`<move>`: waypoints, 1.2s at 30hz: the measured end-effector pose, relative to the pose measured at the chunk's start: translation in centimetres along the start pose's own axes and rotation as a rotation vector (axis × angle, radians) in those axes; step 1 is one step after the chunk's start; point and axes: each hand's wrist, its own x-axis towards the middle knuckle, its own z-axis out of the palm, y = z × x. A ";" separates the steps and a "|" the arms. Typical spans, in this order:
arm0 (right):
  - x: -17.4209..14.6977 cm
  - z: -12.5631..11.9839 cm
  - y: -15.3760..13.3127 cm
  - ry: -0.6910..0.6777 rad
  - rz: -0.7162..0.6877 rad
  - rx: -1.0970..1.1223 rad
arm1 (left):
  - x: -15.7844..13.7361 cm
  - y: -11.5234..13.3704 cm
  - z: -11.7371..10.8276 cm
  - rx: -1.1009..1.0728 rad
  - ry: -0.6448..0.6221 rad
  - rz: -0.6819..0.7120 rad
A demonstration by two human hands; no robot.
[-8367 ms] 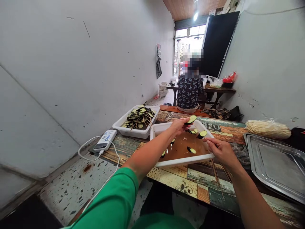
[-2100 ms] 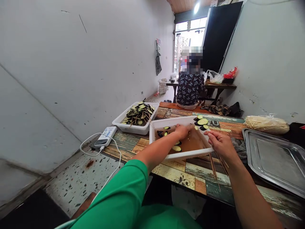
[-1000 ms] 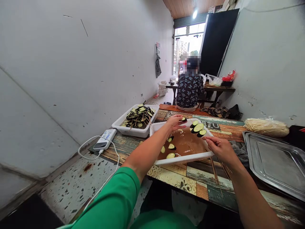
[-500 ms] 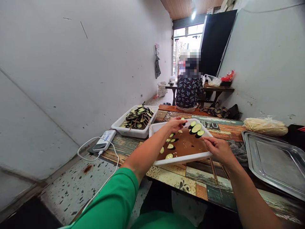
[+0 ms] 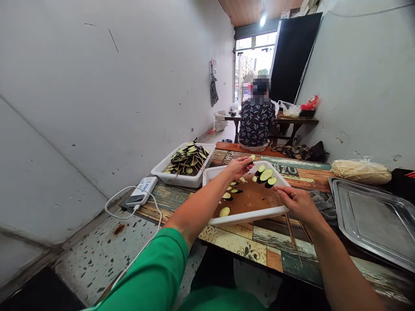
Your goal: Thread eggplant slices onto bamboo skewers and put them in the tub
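Observation:
My left hand (image 5: 240, 168) pinches a dark-skinned eggplant slice (image 5: 252, 159) above the far side of a white tub (image 5: 249, 217). In my right hand (image 5: 295, 201) is the end of a thin bamboo skewer (image 5: 275, 188), held over the tub's right side. Several pale eggplant slices (image 5: 266, 175) are threaded on that skewer, tilted toward the upper left. Brownish water fills the tub, with loose slices (image 5: 225, 211) floating mostly at its left, partly hidden by my left forearm. Bare skewers (image 5: 292, 236) lie on the table below my right hand.
Left of the water stands another white tub (image 5: 186, 181) heaped with skewered eggplant. A phone-like device (image 5: 136, 198) with a white cable lies farther left. Metal trays (image 5: 372, 220), a grey cloth (image 5: 324, 205) and bagged pale strands (image 5: 361, 172) are at right. A person (image 5: 257, 121) sits ahead, back turned.
My left hand has risen slightly, and the eggplant slice in its fingers now shows plainly. The skewer has shifted slightly left. Floating slices have drifted in the water.

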 end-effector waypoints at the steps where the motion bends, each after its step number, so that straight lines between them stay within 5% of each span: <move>1: 0.0 0.0 0.0 -0.002 -0.001 -0.006 | 0.0 0.1 0.0 0.002 0.009 -0.004; 12: 0.0 -0.2 0.0 -0.001 0.004 -0.001 | -0.2 0.2 0.4 -0.071 0.126 0.021; 36: 0.0 -0.4 -0.3 -0.016 0.016 0.044 | -0.1 0.1 0.5 -0.032 0.152 0.032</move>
